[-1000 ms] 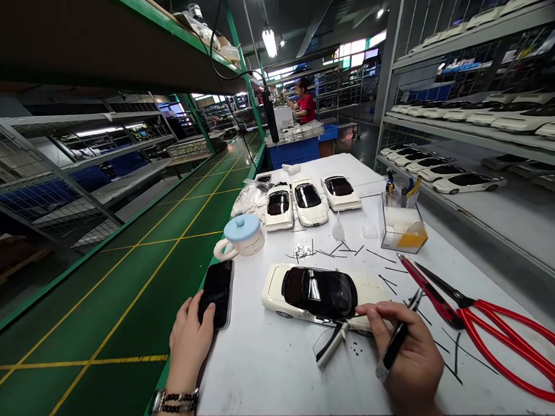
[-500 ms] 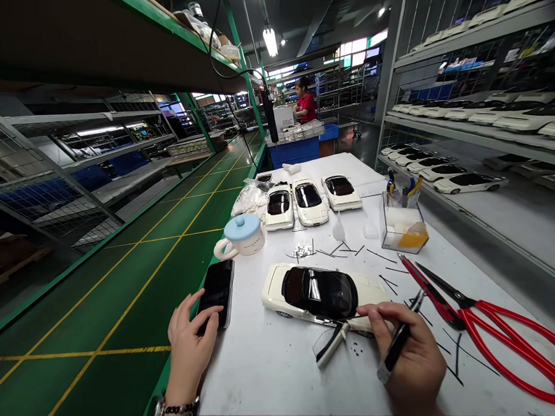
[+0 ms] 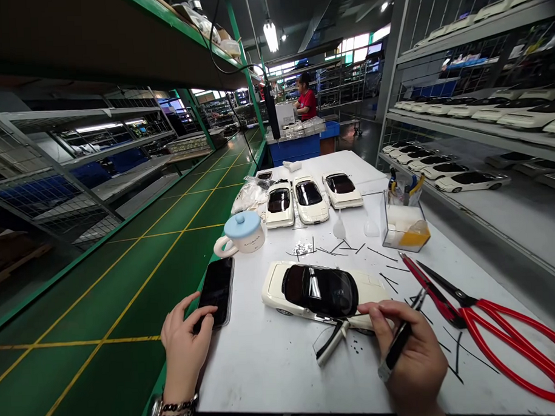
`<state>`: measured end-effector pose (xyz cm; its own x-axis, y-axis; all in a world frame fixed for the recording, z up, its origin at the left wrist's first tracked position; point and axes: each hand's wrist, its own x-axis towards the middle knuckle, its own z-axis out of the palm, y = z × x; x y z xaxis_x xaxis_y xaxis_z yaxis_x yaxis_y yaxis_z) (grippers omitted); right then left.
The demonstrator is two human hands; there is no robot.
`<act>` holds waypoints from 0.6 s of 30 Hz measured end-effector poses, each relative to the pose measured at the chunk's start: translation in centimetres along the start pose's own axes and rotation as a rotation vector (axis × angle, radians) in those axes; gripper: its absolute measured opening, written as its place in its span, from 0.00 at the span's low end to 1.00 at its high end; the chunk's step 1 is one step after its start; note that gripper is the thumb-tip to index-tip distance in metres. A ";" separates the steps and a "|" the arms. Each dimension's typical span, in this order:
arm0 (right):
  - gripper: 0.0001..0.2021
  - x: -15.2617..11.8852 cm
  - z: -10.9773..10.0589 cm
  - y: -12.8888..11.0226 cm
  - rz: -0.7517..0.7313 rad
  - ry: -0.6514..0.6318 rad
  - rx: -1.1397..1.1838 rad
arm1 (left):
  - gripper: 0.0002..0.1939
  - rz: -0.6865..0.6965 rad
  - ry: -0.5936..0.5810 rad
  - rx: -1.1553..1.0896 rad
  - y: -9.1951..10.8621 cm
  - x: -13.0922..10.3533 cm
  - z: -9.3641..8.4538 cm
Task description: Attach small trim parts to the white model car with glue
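Note:
My left hand (image 3: 186, 338) lies at the table's left edge, fingers apart, with fingertips on the lower left side of a black phone (image 3: 216, 289). In my right hand (image 3: 412, 349) is a black-handled tool (image 3: 395, 349) with a thin metal tip, pointing up and right. The thumb and index finger of that hand reach the near front side of a white model car (image 3: 321, 288) with a dark roof. The car's near door (image 3: 330, 346) stands swung open. Whether the right fingertips also pinch something small is hidden.
Red-handled scissors (image 3: 514, 339) and a red tool (image 3: 430, 287) lie right. Black strips (image 3: 342, 248) are scattered behind the car. Farther back stand a lidded mug (image 3: 244, 233), more model cars (image 3: 310, 201) and a clear box (image 3: 405, 228). A person in red (image 3: 306, 104) is beyond.
My left hand has shifted slightly left, its fingertips still at the phone. My right hand and the model car hold nearly the same place.

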<state>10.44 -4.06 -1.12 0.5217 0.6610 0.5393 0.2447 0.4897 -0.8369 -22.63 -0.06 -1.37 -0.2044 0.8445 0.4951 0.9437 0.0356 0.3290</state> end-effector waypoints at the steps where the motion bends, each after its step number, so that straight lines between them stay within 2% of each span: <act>1: 0.07 0.0 0.0 0.0 -0.002 0.003 -0.002 | 0.17 -0.007 -0.001 0.008 0.0 0.0 0.0; 4: 0.08 -0.1 0.0 0.0 0.001 0.007 0.005 | 0.17 -0.037 -0.033 0.015 0.2 0.0 0.1; 7: 0.07 -0.1 0.0 0.0 0.010 0.008 0.012 | 0.15 -0.144 -0.072 -0.048 0.3 0.3 0.1; 11: 0.07 -0.1 0.0 0.1 0.006 0.009 0.006 | 0.24 -0.314 -0.108 -0.106 -0.2 0.8 0.4; 18: 0.07 -0.1 0.0 0.0 0.032 0.011 0.021 | 0.21 -0.337 -0.212 -0.090 -0.9 1.0 1.0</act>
<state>10.41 -4.17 -1.19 0.5381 0.6700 0.5115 0.2107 0.4806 -0.8512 -23.46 1.24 -1.96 -0.4315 0.8852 0.1737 0.8044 0.2903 0.5184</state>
